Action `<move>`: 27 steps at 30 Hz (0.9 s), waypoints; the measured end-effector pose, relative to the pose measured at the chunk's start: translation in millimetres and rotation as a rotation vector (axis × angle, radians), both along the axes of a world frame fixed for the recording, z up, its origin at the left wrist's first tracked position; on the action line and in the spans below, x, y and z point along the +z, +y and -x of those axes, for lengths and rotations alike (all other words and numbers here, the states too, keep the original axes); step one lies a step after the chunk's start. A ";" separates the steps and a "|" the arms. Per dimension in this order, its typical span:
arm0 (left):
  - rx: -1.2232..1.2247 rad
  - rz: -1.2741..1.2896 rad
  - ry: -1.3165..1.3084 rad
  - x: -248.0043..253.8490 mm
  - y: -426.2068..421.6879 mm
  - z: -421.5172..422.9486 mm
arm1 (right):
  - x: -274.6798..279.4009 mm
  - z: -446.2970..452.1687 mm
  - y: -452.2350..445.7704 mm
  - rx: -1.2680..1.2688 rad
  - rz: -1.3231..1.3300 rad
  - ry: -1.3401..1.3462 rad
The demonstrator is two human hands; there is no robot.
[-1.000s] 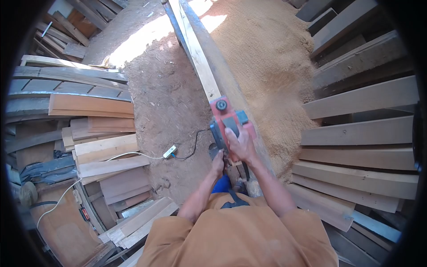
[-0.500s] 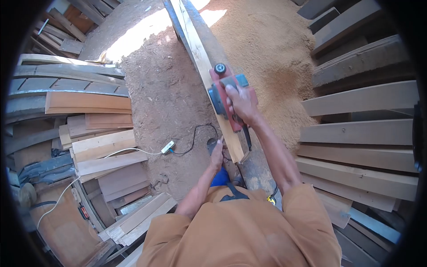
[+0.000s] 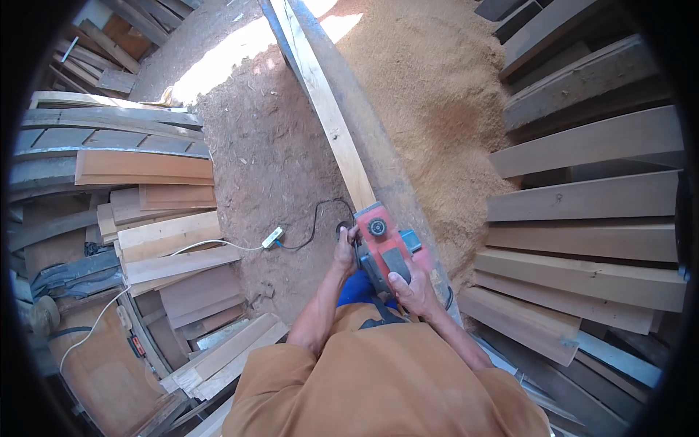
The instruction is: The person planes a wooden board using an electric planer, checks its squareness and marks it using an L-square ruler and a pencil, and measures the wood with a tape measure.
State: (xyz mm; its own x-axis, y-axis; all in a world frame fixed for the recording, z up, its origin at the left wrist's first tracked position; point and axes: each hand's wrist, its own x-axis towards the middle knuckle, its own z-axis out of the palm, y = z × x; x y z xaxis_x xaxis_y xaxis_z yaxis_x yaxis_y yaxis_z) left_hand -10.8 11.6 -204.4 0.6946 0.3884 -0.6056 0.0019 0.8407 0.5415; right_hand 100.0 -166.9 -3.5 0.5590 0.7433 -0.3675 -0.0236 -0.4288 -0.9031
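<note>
You stand in a woodworking shop, rough and working; timber crowds both sides of you, stacked planks [image 3: 145,169] to the left, some pale, some reddish, and a row of thick boards [image 3: 582,197] to the right; a broad spread of sawdust [image 3: 429,95] covers the ground right of your long, narrow desk [image 3: 378,153]; brown floor [image 3: 247,167] on its left, flecked with chips; a pale length of wood [image 3: 328,116] lies along the desk, your right hand [image 3: 415,293] gripping a red power planer [image 3: 386,247] at its near end; power strip [image 3: 272,237] on the floor, white cord [image 3: 218,242] running to it.
</note>
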 end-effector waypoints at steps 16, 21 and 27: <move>-0.192 -0.056 0.308 6.3 8.5 5.1 | -24.1 -123.9 239.7 -0.012 -0.124 -0.202; -0.236 -0.224 0.292 12.2 11.8 -2.6 | 17.4 -128.2 197.5 -0.143 -0.248 0.157; -0.246 -0.225 0.180 13.3 13.9 -19.6 | 13.8 -109.3 88.6 -0.265 -0.142 0.175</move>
State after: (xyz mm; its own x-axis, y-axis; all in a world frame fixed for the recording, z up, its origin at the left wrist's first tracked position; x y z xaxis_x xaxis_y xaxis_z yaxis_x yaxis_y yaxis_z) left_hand 8.7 25.6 -191.0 0.6739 0.3604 -0.6449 0.3008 0.6634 0.6852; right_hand 209.3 -78.3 10.3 0.6768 0.6315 -0.3784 -0.2770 -0.2579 -0.9256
